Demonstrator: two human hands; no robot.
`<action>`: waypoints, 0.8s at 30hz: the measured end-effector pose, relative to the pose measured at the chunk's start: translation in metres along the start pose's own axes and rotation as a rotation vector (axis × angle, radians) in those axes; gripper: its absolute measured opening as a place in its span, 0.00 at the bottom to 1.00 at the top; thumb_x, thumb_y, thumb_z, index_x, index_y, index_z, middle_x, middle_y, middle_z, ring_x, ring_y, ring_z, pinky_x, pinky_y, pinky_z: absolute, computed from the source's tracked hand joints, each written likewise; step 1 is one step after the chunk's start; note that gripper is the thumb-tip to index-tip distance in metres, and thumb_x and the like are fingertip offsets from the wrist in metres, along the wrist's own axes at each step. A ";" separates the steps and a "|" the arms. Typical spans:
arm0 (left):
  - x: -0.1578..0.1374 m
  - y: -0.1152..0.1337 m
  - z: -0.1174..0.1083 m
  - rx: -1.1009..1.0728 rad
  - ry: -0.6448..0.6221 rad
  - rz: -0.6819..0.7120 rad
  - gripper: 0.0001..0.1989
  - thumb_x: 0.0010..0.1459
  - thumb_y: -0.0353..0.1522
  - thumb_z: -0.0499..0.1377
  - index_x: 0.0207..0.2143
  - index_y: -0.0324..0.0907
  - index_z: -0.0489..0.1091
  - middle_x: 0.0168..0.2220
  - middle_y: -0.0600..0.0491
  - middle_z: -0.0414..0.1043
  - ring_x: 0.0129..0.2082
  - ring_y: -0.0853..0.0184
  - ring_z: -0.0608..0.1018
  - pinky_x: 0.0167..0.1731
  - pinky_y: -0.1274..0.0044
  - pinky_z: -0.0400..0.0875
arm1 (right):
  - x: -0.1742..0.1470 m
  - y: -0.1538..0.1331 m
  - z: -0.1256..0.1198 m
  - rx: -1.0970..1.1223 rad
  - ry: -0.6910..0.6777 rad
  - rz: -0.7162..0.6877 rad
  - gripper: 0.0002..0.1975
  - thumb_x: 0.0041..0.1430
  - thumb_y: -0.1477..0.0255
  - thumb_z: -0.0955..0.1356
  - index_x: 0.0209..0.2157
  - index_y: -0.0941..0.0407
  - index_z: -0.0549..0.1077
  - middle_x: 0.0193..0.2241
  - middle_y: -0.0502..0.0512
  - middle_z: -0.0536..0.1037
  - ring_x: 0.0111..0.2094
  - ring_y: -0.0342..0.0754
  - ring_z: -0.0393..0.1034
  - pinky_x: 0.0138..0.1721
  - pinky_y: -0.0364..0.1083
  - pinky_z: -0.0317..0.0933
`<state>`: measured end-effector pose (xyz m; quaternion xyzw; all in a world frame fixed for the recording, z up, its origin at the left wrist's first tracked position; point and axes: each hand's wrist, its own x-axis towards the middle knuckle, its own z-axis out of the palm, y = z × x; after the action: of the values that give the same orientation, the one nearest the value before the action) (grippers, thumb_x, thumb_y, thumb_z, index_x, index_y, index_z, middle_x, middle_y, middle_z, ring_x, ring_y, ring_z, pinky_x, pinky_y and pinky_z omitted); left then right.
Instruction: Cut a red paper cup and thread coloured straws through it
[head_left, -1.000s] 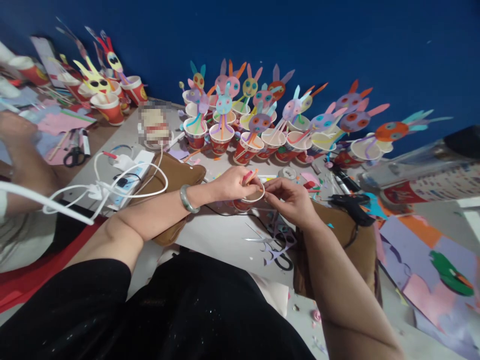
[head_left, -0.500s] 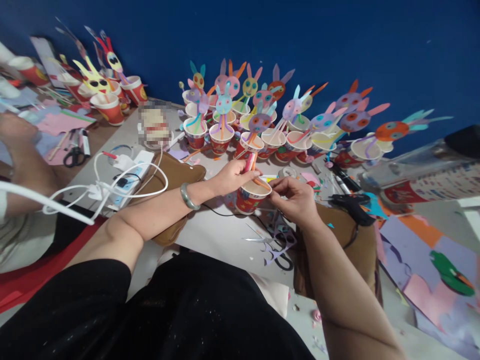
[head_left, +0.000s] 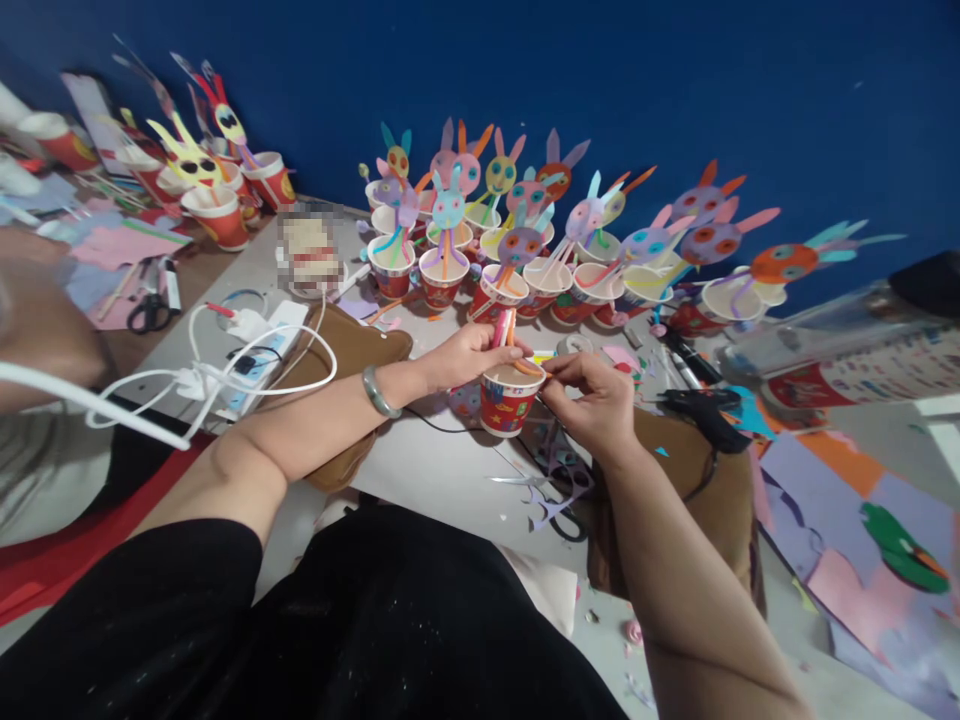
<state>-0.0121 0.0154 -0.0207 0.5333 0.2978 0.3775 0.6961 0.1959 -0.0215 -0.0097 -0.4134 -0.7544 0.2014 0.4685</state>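
The cup (head_left: 508, 398) stands upright on the table (head_left: 442, 470), between both hands. The left hand (head_left: 469, 352) sits at its 10 o'clock, closed on a pink and orange strip (head_left: 507, 328) whose long axis runs up toward 12, lower end in the cup's mouth. The right hand (head_left: 592, 392) is at 3 o'clock, fingers pinched at the rim. Both hands are about equally near. What the right fingertips pinch is too small to make out; the strip's lower end is hidden inside the cup.
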 end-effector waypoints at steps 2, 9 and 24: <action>0.001 -0.001 0.000 0.031 0.014 0.009 0.20 0.57 0.41 0.69 0.44 0.34 0.75 0.40 0.45 0.82 0.40 0.65 0.83 0.45 0.71 0.77 | -0.001 0.000 0.000 -0.020 0.009 -0.037 0.09 0.50 0.78 0.69 0.22 0.52 0.66 0.28 0.52 0.82 0.28 0.47 0.77 0.28 0.45 0.69; 0.001 -0.004 -0.002 0.153 0.015 0.045 0.19 0.61 0.41 0.65 0.46 0.33 0.75 0.40 0.45 0.81 0.39 0.66 0.82 0.45 0.72 0.75 | -0.002 -0.004 0.001 -0.037 -0.106 -0.065 0.05 0.52 0.78 0.69 0.30 0.54 0.72 0.25 0.48 0.78 0.24 0.44 0.73 0.27 0.43 0.69; -0.002 0.009 -0.002 -0.070 0.025 0.110 0.39 0.51 0.55 0.67 0.57 0.41 0.68 0.60 0.40 0.70 0.60 0.53 0.74 0.58 0.65 0.68 | -0.003 0.005 0.001 -0.102 0.205 -0.030 0.04 0.54 0.73 0.72 0.28 0.53 0.74 0.29 0.53 0.81 0.28 0.46 0.76 0.28 0.45 0.72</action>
<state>-0.0165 0.0159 -0.0122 0.5195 0.2635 0.4321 0.6885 0.1980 -0.0207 -0.0156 -0.4437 -0.7178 0.1123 0.5246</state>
